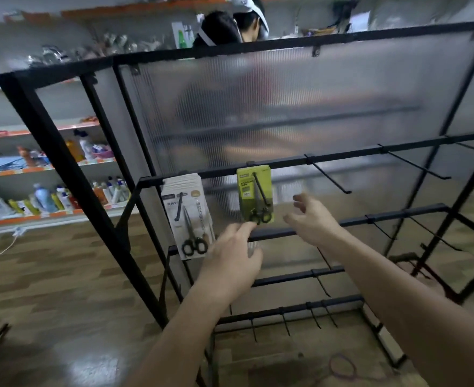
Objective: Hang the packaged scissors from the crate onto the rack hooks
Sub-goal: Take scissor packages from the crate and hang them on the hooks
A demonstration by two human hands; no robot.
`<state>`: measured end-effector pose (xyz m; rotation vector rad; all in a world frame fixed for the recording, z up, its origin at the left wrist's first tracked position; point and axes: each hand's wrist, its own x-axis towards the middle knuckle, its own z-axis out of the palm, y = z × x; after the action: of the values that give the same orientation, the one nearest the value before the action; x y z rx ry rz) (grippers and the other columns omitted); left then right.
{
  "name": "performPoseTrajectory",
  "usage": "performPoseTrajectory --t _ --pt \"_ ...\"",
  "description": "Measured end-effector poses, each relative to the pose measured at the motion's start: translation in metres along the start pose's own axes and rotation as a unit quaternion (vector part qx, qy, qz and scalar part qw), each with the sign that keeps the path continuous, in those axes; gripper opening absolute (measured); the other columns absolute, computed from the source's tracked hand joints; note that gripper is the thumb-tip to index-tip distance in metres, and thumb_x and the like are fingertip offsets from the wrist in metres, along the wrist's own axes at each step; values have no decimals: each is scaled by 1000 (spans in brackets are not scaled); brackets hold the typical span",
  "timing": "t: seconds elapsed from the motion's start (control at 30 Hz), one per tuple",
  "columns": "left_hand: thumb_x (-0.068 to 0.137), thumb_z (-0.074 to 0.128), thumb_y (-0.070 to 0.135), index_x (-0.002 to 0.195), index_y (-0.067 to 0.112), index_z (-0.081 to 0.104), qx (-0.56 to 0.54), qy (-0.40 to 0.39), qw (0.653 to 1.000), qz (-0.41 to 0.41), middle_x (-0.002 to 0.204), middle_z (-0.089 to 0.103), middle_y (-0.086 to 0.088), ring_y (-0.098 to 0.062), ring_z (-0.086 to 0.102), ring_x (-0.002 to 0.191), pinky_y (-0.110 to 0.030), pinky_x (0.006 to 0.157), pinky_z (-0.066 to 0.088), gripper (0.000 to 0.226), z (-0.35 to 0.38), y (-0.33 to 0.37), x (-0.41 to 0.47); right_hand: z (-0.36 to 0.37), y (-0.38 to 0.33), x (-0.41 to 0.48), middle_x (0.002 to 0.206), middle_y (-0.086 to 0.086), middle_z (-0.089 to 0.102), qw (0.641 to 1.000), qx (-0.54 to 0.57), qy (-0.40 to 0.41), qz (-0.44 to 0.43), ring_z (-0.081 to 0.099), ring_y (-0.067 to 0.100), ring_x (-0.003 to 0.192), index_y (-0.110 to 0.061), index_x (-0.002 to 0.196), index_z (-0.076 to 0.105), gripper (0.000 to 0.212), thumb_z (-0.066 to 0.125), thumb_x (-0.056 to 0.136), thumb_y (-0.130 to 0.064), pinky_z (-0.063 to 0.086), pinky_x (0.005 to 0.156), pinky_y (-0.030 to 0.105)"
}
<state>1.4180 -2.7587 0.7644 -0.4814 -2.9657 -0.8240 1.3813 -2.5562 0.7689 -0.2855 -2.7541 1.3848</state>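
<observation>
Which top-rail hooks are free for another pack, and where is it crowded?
Free: the two bare hooks right of the green pack, nearer hook and farther hook. Crowded: left on the top rail, where white pack, green pack, left hand and right hand gather.

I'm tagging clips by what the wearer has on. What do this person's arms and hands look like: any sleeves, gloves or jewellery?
The left arm and right arm are bare as far as the frame shows; no sleeves appear. The left hand and right hand wear no gloves, and no watch, ring or wristband is visible.
</observation>
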Motion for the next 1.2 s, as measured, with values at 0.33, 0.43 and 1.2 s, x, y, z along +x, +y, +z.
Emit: performPoseTrajectory --t 0.33,0.43,1.2 --pt "104 50 37 154 28 39 89 2 996 15 152 46 6 -18 42 138 -37 116 32 52 64 115 -45 -103 78 -144 156 -8 42 950 -294 14 -104 49 20 135 -27 154 34 60 52 100 -46 44 107 34" --pt "104 49 39 155 28 38 117 -9 993 8 154 44 8 -15 38 143 -38 121 28 53 92 138 -69 -120 103 -167 156 -5 41 941 -317 10 -121 42 17 141 -23 149 40 54 53 100 -42 34 114 30" --pt "104 48 43 155 31 36 130 -21 991 21 155 42 7 -15 36 145 -40 123 26 54 67 67 -214 -47 87 -302 159 -9 36 937 -342 -49 -58 34 15 146 -28 157 27 63 49 101 -49 34 114 32"
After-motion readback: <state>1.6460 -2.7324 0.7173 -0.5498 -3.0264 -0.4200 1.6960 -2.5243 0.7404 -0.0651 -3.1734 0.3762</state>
